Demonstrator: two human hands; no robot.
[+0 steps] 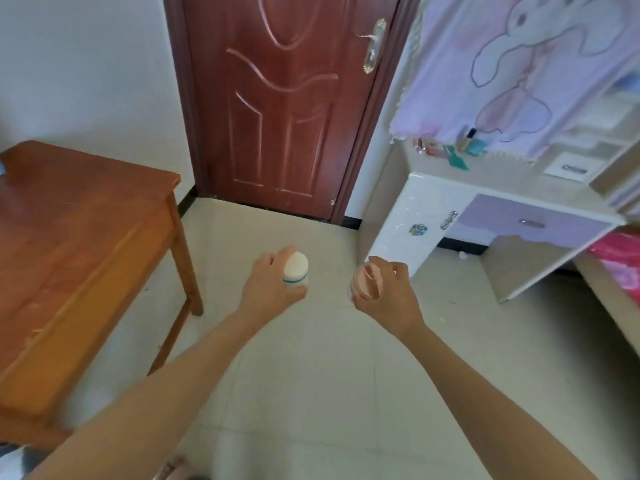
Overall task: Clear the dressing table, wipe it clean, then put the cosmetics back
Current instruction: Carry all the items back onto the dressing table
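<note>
In the head view, both bare forearms reach forward from the bottom of the frame over the pale tiled floor (311, 375). Just left of the centre, the left hand (273, 289) curls round a white bottle (296, 270) with a blue band, its rounded white cap showing above the fingers. Just right of the centre, the right hand (388, 292) grips a small clear jar (365, 282) with a pinkish face, thumb and fingers wrapped round its rim. The two hands are near each other but apart, and both things are held in the air above the floor, not resting on anything. A wooden table (69, 237) of orange-brown colour fills the left side of the frame. The white dressing table (485, 188) stands in the right half, well apart from the hands, with a lilac drawer front (530, 223) under its top. A few small cosmetics (446, 150) lie at the back of the table top, too blurred to tell one from another. Above them hangs a lilac cloth (519, 64) with a drawn rabbit figure. A dark red door (287, 98) stands shut at the upper centre, and pink bedding (620, 265) shows at the right edge.
</note>
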